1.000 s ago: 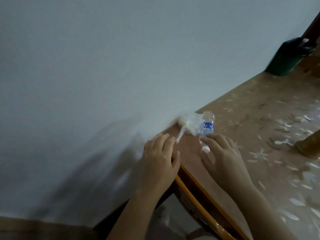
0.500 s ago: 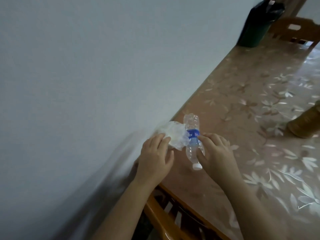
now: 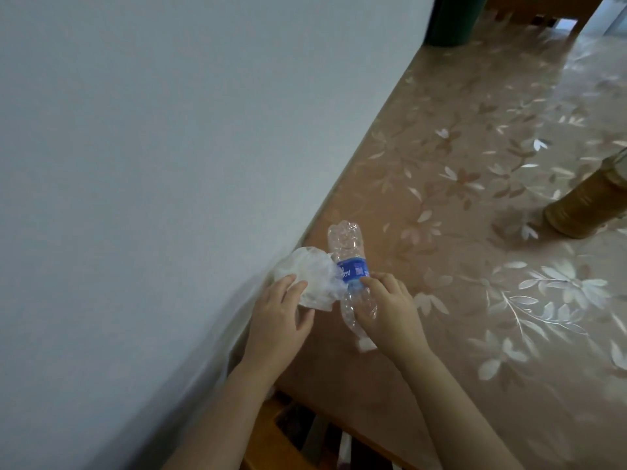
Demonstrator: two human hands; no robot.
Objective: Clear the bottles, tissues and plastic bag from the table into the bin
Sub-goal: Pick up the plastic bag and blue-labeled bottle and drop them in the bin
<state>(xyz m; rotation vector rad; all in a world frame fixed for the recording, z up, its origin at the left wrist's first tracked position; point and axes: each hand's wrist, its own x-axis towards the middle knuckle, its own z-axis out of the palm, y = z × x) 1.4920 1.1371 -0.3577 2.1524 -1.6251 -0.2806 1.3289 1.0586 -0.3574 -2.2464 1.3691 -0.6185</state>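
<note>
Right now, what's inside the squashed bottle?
The clear bottle looks empty through its crumpled sides. The blue label and right hand hide its middle.

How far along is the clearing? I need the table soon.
Nothing looks binned yet. The right hand grips the clear bottle, and the left hand holds the white tissue wad, both by the wall. The brown bottle remains, and the dark bin stands far off.
</note>
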